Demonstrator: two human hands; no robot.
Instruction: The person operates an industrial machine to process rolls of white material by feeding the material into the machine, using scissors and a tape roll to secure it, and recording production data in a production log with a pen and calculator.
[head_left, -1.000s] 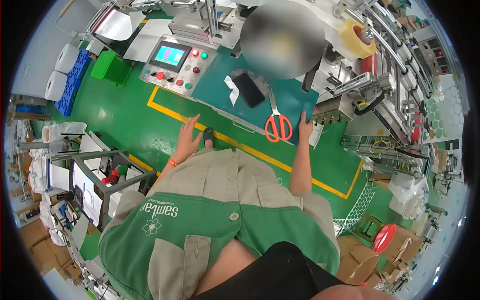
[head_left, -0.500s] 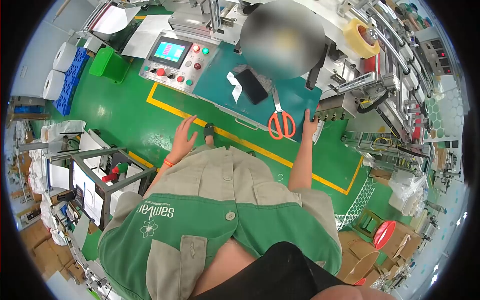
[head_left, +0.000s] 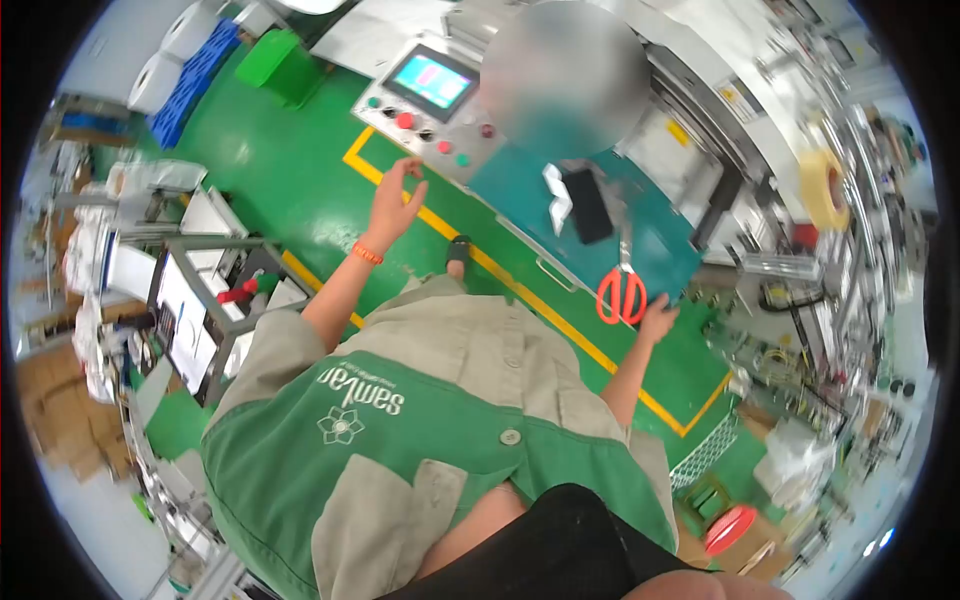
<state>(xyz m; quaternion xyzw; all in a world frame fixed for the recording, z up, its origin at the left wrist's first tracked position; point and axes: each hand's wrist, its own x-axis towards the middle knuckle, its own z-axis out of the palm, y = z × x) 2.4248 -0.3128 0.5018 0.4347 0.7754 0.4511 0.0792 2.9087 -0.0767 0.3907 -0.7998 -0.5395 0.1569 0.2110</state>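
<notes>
My left hand (head_left: 397, 205), with an orange band at its wrist, hangs over the green floor just below the control panel (head_left: 430, 105). Its fingers are apart and hold nothing. At the right corner of the teal work surface (head_left: 655, 240) is my right hand (head_left: 658, 320), fingers spread and empty, beside the orange handles of the scissors (head_left: 622, 295). A black phone (head_left: 588, 206) lies on the surface, with a folded white strip (head_left: 557, 198) to its left. A blurred round patch hides part of the machine behind.
A green bin (head_left: 281, 66) and a blue pallet (head_left: 192, 80) stand at the upper left. At the left is a grey-framed cart (head_left: 215, 330). Machine rollers and a tape roll (head_left: 823, 190) are at the right. A red-topped stool (head_left: 730, 530) stands lower right.
The view has turned, so the bench appears further right and tilted. My left hand has moved up closer to the control panel. My right hand remains at the bench corner, now nearer the scissor handles.
</notes>
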